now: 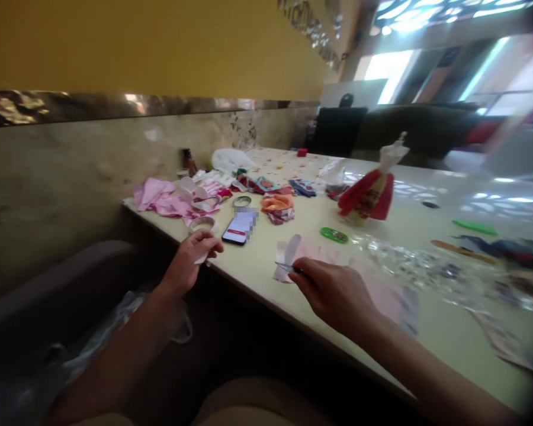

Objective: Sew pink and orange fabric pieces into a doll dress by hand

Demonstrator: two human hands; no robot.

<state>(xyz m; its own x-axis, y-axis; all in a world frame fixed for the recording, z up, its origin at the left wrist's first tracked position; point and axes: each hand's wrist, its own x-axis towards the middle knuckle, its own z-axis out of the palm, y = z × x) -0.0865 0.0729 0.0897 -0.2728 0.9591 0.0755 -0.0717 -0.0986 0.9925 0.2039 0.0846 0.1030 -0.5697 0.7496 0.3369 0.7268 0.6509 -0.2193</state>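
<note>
A phone (237, 229) lies near the left hand (196, 249).

Daylight floods in from the upper right, where bright panes (388, 74) burn out to white and throw patterned glare across the far right of the tabletop (249, 266). Glints pepper clear plastic (435, 266) nearby. The yellow wall (137, 47) at left sits dimmer, its mirrored strip (137, 105) catching highlights, while near-black shadow fills the space beneath the tabletop. The left hand (195, 257) and right hand (337, 290) appear soft-edged. Blur streaks the right side, corners darken, and coarse pixel blocks obscure part of a phone (236, 232).
</note>
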